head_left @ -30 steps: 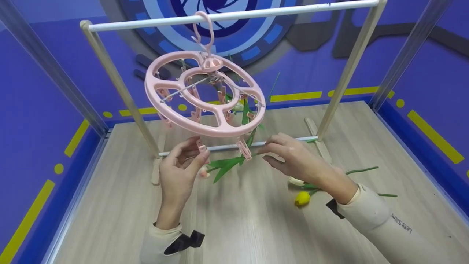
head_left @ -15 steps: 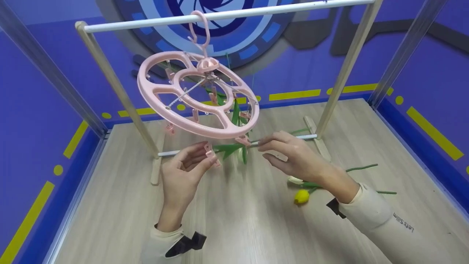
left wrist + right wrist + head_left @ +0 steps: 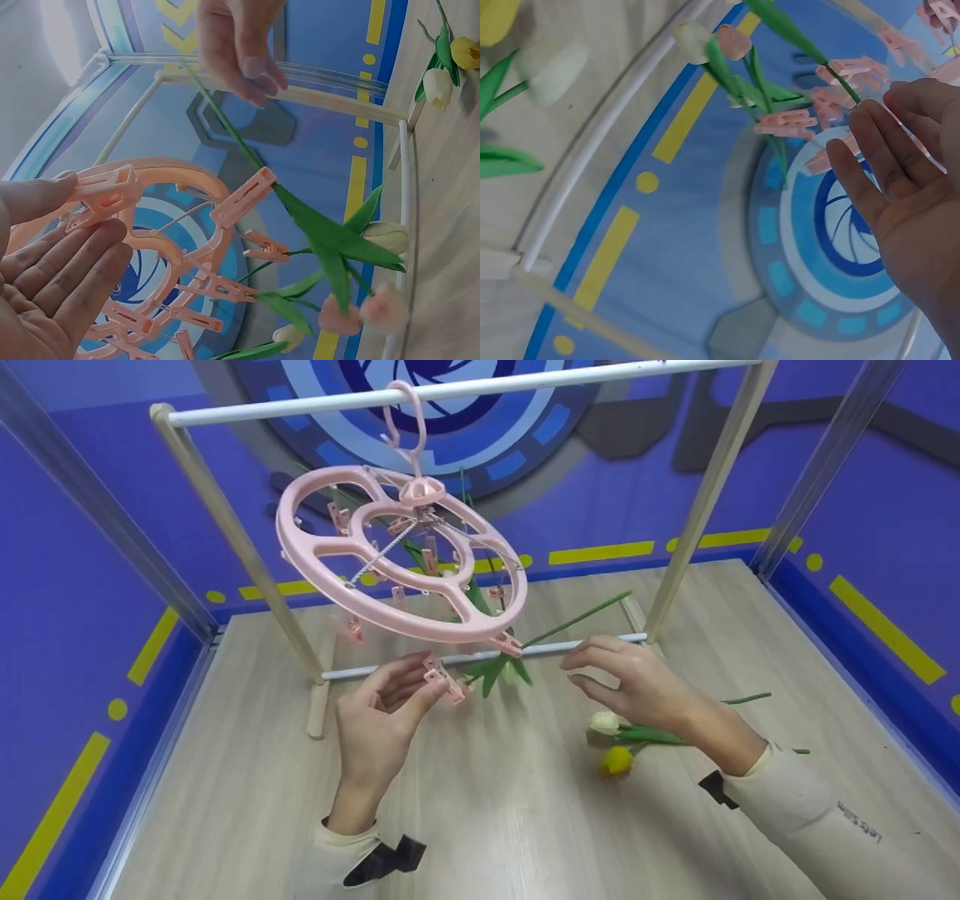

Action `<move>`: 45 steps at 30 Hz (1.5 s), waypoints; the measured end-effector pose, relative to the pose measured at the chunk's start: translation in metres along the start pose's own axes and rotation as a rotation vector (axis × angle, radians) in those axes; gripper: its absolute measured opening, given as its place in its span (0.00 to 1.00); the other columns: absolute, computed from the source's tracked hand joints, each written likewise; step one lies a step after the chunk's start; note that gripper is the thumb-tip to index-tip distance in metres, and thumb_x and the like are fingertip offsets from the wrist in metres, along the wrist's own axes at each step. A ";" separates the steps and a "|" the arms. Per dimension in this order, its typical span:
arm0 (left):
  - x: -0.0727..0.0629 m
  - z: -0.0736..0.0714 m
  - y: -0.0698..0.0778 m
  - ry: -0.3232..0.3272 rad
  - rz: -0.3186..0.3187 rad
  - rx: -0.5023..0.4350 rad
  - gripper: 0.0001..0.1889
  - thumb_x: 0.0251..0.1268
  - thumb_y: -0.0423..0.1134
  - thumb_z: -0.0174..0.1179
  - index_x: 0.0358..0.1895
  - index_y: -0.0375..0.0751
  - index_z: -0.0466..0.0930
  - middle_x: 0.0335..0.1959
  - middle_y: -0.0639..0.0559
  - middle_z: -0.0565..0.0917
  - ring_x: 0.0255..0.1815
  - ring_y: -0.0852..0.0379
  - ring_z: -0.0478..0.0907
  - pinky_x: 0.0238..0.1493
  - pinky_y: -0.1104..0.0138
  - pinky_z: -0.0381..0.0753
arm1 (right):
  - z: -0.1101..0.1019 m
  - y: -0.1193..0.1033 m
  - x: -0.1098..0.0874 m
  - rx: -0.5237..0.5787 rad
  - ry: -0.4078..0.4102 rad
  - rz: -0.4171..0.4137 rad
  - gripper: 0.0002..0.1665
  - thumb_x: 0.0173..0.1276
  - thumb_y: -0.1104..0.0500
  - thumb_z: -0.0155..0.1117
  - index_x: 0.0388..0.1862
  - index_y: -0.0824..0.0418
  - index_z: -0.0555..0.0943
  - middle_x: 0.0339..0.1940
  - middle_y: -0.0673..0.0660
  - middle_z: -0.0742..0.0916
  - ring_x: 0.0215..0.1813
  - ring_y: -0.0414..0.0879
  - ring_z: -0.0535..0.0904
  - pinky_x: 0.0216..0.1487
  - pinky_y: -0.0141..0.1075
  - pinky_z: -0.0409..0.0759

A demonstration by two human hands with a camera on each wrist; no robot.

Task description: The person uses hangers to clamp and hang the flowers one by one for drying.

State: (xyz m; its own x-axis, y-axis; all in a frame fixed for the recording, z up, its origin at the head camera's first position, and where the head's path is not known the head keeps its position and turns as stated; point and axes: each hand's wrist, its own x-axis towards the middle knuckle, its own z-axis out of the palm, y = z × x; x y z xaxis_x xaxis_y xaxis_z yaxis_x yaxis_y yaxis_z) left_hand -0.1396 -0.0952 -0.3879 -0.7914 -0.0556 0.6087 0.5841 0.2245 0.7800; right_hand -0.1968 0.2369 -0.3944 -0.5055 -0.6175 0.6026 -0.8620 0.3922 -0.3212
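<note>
Left hand (image 3: 382, 727) has a pink clip, the held clip (image 3: 446, 681), pinched between thumb and fingers; nothing visible in its jaws. Likely thumb-side pressure to steady it or work the jaws; can't tell how far they're spread.

Right hand (image 3: 637, 675) holds nothing: thumb and fingers apart, loosely bent, just beside the stem (image 3: 577, 619). The head view shows a gap between them.

Hanger (image 3: 447, 586) is hooked over the top bar (image 3: 570, 381), presumably so its clips hang at working height. Ring sits tilted, front edge low, probably from uneven load. The stem is caught in the stem clip (image 3: 508, 643) at the near edge, lying slanted, cut end up toward the right; the bloom end looks heavier, which would explain the slant. More flowers hang in clips further back.

White tulip (image 3: 604, 724) and yellow tulip (image 3: 618, 761) lie on the tabletop (image 3: 510, 810) below the right hand, within easy reach.

Pose: left forearm near upright, fingers spread behind the clip; right forearm in from lower right, fingers pointing left.
</note>
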 end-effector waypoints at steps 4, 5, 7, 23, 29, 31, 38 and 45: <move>0.000 0.000 -0.001 0.003 0.012 0.004 0.18 0.60 0.27 0.77 0.54 0.29 0.87 0.45 0.46 0.92 0.45 0.50 0.91 0.47 0.63 0.91 | -0.008 0.015 -0.017 -0.036 -0.017 0.058 0.18 0.63 0.76 0.76 0.49 0.61 0.87 0.47 0.52 0.89 0.50 0.49 0.87 0.58 0.24 0.81; 0.000 0.000 -0.001 0.003 0.013 0.004 0.18 0.60 0.27 0.77 0.54 0.29 0.87 0.45 0.46 0.92 0.45 0.50 0.91 0.48 0.63 0.91 | -0.010 0.018 -0.022 -0.048 -0.020 0.075 0.18 0.62 0.76 0.76 0.48 0.61 0.87 0.47 0.52 0.89 0.50 0.49 0.87 0.57 0.25 0.82; 0.000 0.000 -0.002 0.001 0.012 -0.002 0.18 0.61 0.26 0.77 0.53 0.29 0.87 0.45 0.46 0.92 0.45 0.50 0.91 0.47 0.62 0.91 | -0.014 0.026 -0.031 -0.076 -0.022 0.108 0.18 0.62 0.76 0.77 0.47 0.61 0.87 0.47 0.53 0.90 0.49 0.49 0.88 0.54 0.28 0.85; 0.000 -0.001 -0.006 0.001 0.036 -0.037 0.15 0.60 0.24 0.76 0.51 0.28 0.87 0.44 0.45 0.92 0.43 0.50 0.90 0.46 0.63 0.91 | -0.035 0.074 -0.103 -0.116 -0.209 0.511 0.11 0.71 0.69 0.73 0.51 0.63 0.89 0.46 0.56 0.89 0.49 0.56 0.86 0.51 0.55 0.87; -0.001 -0.001 -0.005 0.001 0.022 -0.013 0.16 0.61 0.26 0.76 0.51 0.29 0.88 0.44 0.46 0.92 0.44 0.50 0.90 0.47 0.62 0.91 | -0.035 0.087 -0.123 -0.129 -0.261 0.577 0.11 0.69 0.69 0.74 0.50 0.65 0.88 0.46 0.58 0.89 0.50 0.59 0.86 0.52 0.57 0.86; -0.001 -0.001 -0.005 0.003 0.019 -0.015 0.15 0.61 0.26 0.76 0.51 0.29 0.88 0.44 0.46 0.92 0.43 0.50 0.90 0.46 0.63 0.91 | -0.035 0.091 -0.128 -0.132 -0.276 0.596 0.11 0.69 0.70 0.74 0.49 0.65 0.88 0.45 0.59 0.89 0.49 0.58 0.85 0.53 0.58 0.86; -0.002 -0.001 -0.007 0.007 0.021 -0.032 0.15 0.61 0.25 0.76 0.51 0.28 0.87 0.43 0.46 0.92 0.42 0.51 0.90 0.46 0.63 0.91 | -0.032 0.104 -0.146 -0.178 -0.341 0.644 0.09 0.67 0.72 0.72 0.45 0.65 0.89 0.42 0.56 0.88 0.47 0.59 0.86 0.50 0.59 0.86; -0.002 -0.002 -0.007 0.008 0.016 -0.022 0.15 0.61 0.25 0.76 0.51 0.28 0.87 0.43 0.46 0.92 0.43 0.51 0.90 0.46 0.61 0.91 | -0.032 0.112 -0.156 -0.237 -0.388 0.654 0.11 0.60 0.74 0.71 0.38 0.62 0.89 0.36 0.54 0.86 0.42 0.56 0.84 0.44 0.56 0.86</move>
State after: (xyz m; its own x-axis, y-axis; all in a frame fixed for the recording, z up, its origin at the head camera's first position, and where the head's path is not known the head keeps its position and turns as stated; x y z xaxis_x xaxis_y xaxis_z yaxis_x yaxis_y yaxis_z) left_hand -0.1416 -0.0986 -0.3948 -0.7807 -0.0605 0.6219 0.6003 0.2036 0.7734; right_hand -0.2132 0.3989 -0.5011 -0.9209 -0.3884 0.0338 -0.3769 0.8649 -0.3315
